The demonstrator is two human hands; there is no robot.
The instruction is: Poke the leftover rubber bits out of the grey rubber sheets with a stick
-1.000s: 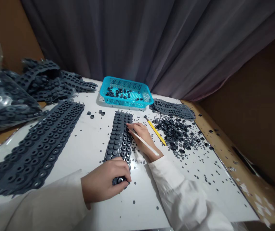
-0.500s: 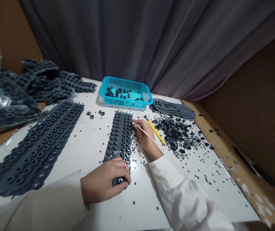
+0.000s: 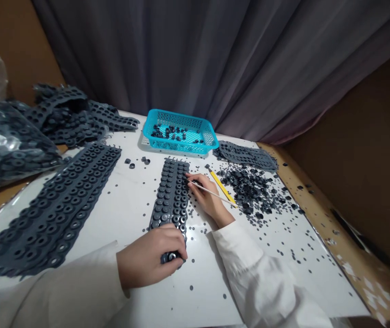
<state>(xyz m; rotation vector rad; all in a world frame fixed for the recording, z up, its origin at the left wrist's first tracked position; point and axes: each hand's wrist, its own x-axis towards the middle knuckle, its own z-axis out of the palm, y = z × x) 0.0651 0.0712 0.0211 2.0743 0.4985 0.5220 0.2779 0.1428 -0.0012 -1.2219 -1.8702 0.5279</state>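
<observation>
A narrow dark rubber strip (image 3: 171, 196) studded with round ring parts lies lengthwise on the white table (image 3: 123, 205). My left hand (image 3: 150, 262) is closed over the strip's near end, pressing it down. My right hand (image 3: 206, 195) pinches a thin white stick (image 3: 212, 193) like a pen, its tip touching the strip's right edge near the far end. A yellow pencil (image 3: 223, 187) lies just right of that hand.
A turquoise basket (image 3: 180, 133) holding several black rings stands at the back. A wide rubber sheet (image 3: 54, 209) lies left, more sheets (image 3: 75, 116) and a plastic bag (image 3: 7, 141) behind it. Loose rings (image 3: 253, 191) and an emptied sheet (image 3: 246, 155) lie right; small punched bits are scattered about.
My right hand shifted with the stick along the strip's right edge, moving out and then back to it. My left hand stayed on the near end.
</observation>
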